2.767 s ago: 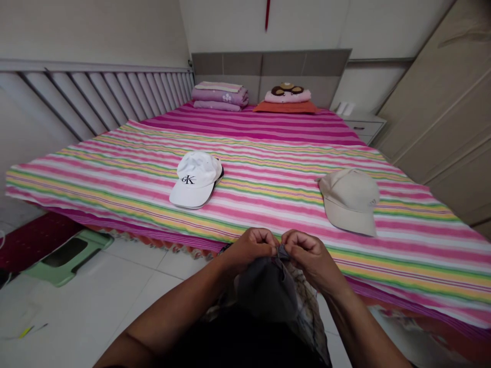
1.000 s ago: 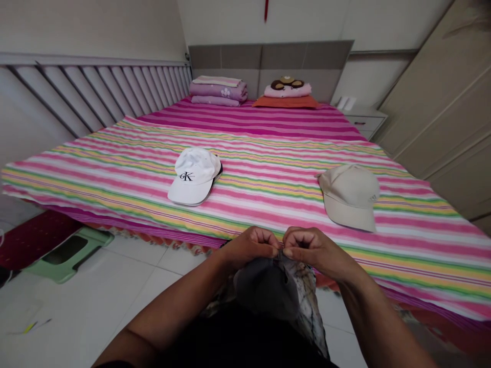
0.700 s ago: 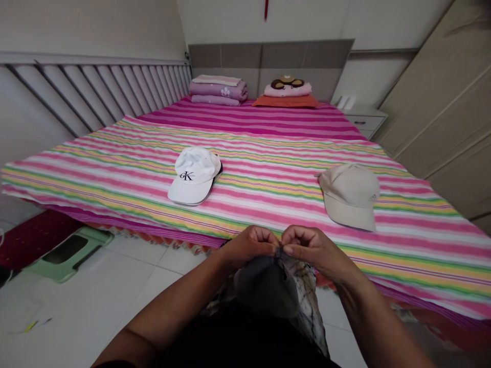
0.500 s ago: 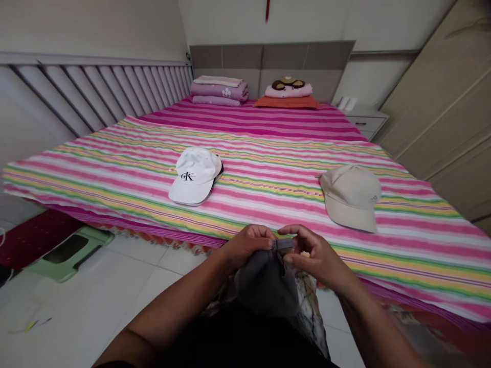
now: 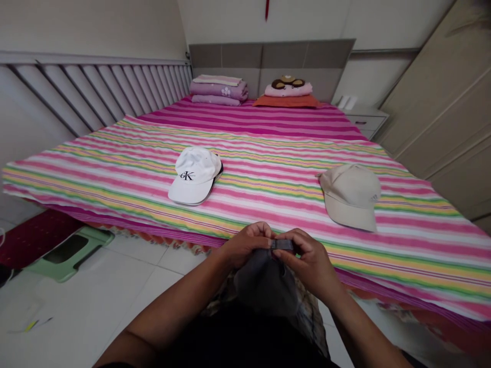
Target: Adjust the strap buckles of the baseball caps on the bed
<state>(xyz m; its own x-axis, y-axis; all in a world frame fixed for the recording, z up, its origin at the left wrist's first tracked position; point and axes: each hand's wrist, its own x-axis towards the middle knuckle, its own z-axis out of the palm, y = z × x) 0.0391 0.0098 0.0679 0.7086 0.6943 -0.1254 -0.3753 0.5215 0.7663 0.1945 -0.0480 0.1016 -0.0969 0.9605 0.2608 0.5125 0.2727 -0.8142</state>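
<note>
Close to my body, in front of the bed's edge, I hold a dark grey cap [image 5: 264, 283] by its strap [image 5: 283, 245]. My left hand [image 5: 249, 244] pinches the strap's left end between thumb and fingers. On the strap's other end, my right hand [image 5: 309, 258] is closed, with the thumb in front. Most of the cap hangs below my hands, and its brim cannot be made out. A white cap [image 5: 197, 171] with black letters lies on the bed to the left. To the right rests a beige cap [image 5: 352, 197], its brim facing me.
The bed [image 5: 264, 176] has a striped cover. Folded purple bedding [image 5: 220, 92] and an orange pillow [image 5: 286, 102] lie by the headboard [image 5: 268, 56]. A green stool [image 5: 71, 253] stands on the tiled floor at left. A white nightstand [image 5: 366, 122] is at the far right.
My right hand has moved left and closed its fingers on the strap, which it held more loosely before. My left hand keeps its pinch. The caps on the bed stay put.
</note>
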